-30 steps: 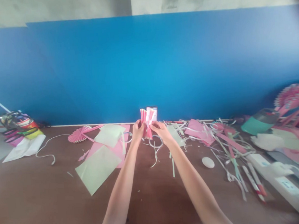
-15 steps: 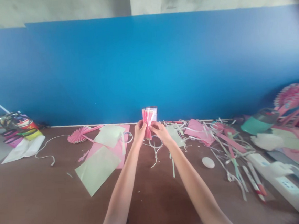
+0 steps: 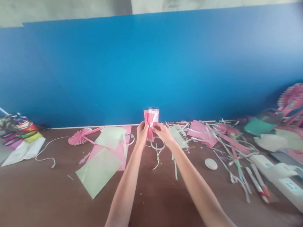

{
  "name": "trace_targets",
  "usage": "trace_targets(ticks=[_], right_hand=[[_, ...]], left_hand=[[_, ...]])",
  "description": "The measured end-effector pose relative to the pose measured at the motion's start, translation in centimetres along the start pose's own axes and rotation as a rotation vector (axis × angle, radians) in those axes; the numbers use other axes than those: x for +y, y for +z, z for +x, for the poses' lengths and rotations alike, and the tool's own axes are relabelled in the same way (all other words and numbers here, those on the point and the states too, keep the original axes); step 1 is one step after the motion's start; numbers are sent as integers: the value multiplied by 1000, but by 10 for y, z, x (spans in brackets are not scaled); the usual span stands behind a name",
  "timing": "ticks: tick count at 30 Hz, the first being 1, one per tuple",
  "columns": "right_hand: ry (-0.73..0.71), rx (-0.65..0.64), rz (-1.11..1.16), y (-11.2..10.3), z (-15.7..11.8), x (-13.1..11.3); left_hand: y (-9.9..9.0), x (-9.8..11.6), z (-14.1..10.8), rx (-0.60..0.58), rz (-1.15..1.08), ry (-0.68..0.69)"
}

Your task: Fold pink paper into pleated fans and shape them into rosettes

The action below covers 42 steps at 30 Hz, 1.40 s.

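A pleated pink paper piece (image 3: 149, 118) is held upright over the far part of the brown table (image 3: 153, 204). My left hand (image 3: 143, 132) pinches its left side, and my right hand (image 3: 161, 131) grips it from the right, the fingertips close together at its narrowed middle. The pleats spread a little above the fingers and also show below them. Behind the paper's upper right is a pale item (image 3: 156, 115), partly blurred. A loop of white strip (image 3: 158, 148) lies on the table just below my hands.
Left of my arms are green sheets (image 3: 99, 171), a pink paper fan (image 3: 80, 137) and a white cable (image 3: 43, 158). On the right are tangled strips (image 3: 232, 178), a white oval object (image 3: 211, 164), markers (image 3: 257, 185) and a power strip (image 3: 280, 180). A blue panel (image 3: 148, 68) stands behind.
The pleated pink paper is spread slightly wider at the top between my fingers. Both hands stay in nearly the same place.
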State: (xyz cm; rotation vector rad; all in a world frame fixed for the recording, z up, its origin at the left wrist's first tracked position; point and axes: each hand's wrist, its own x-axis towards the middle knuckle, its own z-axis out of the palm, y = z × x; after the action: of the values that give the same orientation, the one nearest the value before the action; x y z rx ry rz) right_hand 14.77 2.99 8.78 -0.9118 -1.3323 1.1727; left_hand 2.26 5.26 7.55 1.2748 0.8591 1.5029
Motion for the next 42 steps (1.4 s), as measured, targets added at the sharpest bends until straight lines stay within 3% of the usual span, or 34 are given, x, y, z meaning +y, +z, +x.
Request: trace_targets(ticks=[14, 31, 42], right_hand=[[7, 44, -5, 2, 1, 2], [1, 83, -55, 1, 0, 4], [2, 104, -47, 1, 1, 6]], left_hand=[[6, -6, -5, 107, 114, 114], [13, -1, -13, 104, 127, 93], [20, -2, -15, 33, 20, 80]])
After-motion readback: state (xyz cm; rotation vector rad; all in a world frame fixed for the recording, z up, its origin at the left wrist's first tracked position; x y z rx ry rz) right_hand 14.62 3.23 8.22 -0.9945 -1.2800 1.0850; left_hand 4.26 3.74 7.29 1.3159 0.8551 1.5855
